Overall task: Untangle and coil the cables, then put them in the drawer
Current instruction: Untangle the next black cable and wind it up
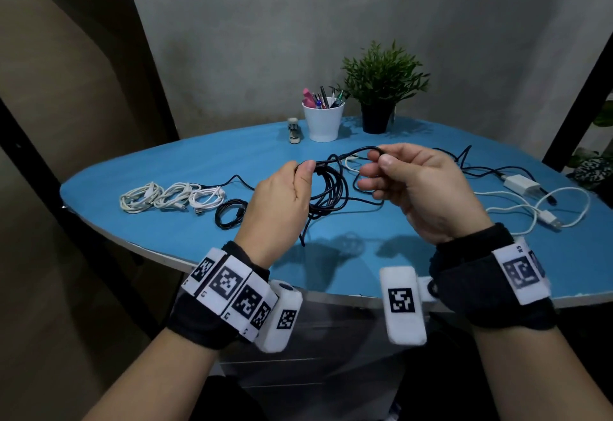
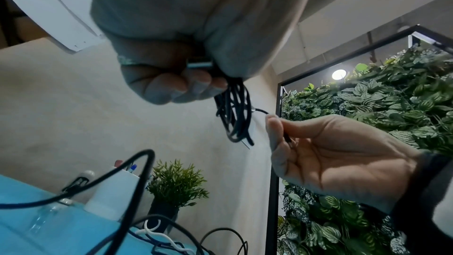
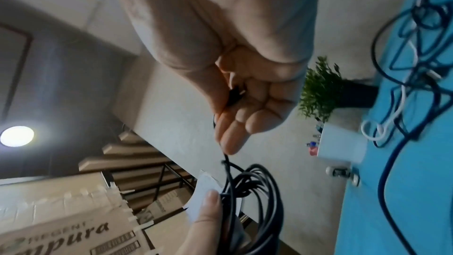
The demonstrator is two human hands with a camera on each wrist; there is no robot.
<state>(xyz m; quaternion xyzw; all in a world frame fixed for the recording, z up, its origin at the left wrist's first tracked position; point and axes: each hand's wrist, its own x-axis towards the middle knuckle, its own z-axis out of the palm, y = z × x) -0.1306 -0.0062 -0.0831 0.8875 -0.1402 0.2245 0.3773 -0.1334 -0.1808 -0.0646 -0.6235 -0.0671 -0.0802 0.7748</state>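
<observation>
At nine o'clock on the blue table [image 1: 159,161] lie three coiled white cables [image 1: 170,196] beside a small black coil [image 1: 229,213]; the left hand [image 1: 278,198] grips a half-wound black cable [image 1: 328,188] above the table's centre; the right hand [image 1: 421,185] pinches its loose end; at three o'clock sprawl tangled cables [image 1: 530,201].

Coiled white cables [image 1: 170,196]: three, worktop's 9 o'clock. Coiled black cable [image 1: 229,213]: one. Black coil [image 1: 328,193] in hands: one. Charger [image 1: 520,185]: one. Pen cup [image 1: 322,120], stapler [image 1: 293,130], plant [image 1: 381,85]: one each, 12 o'clock.
</observation>
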